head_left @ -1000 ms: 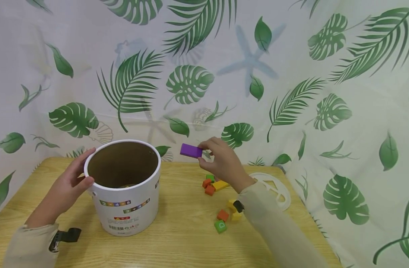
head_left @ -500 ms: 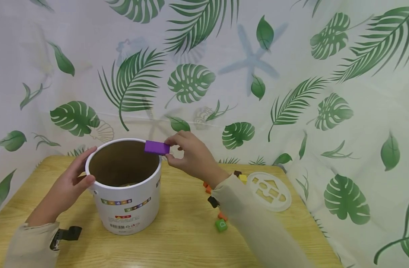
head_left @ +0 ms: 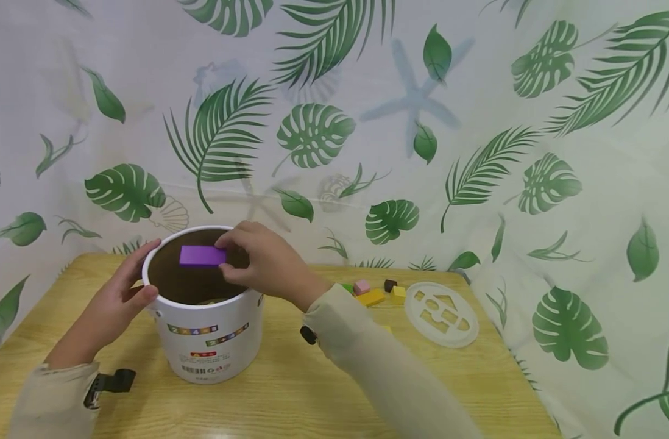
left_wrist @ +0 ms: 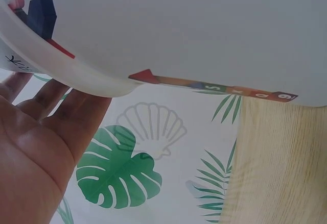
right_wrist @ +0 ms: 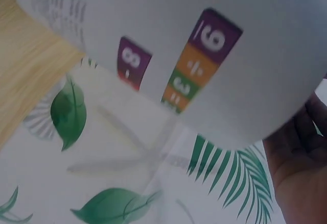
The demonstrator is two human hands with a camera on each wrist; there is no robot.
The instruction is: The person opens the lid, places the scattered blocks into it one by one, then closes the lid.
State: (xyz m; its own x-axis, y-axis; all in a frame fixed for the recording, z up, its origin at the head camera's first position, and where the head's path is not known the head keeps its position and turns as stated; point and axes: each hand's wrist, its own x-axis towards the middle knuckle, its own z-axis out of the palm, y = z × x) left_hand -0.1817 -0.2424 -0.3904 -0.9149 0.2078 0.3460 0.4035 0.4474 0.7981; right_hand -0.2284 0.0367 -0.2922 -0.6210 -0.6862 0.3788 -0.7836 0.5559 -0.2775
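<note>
A white bucket [head_left: 214, 341] with printed sums stands upright on the left half of the table. My left hand [head_left: 108, 305] holds its left side at the rim, thumb toward the front and fingers toward the back. In the left wrist view the fingers [left_wrist: 76, 114] lie against the outside of the rim. My right hand [head_left: 265, 262] pinches a purple rectangular block [head_left: 200, 256] by its right end, over the bucket's opening. In the right wrist view part of the right hand [right_wrist: 301, 168] shows beside the bucket wall; the block is hidden there. Most of the bucket's floor is hidden.
Several small blocks lie right of the bucket: a pink block [head_left: 362, 286], a dark brown block [head_left: 390, 285], a yellow block [head_left: 398, 295] and an orange-yellow block [head_left: 371, 297]. A white lid with cut-out shapes [head_left: 441, 314] lies near the right edge. The leaf-print curtain [head_left: 334, 183] hangs behind the table.
The right hand has carried the purple block leftward, from right of the bucket to over its opening. The left hand stays on the rim. The right sleeve now covers several blocks nearer the front.
</note>
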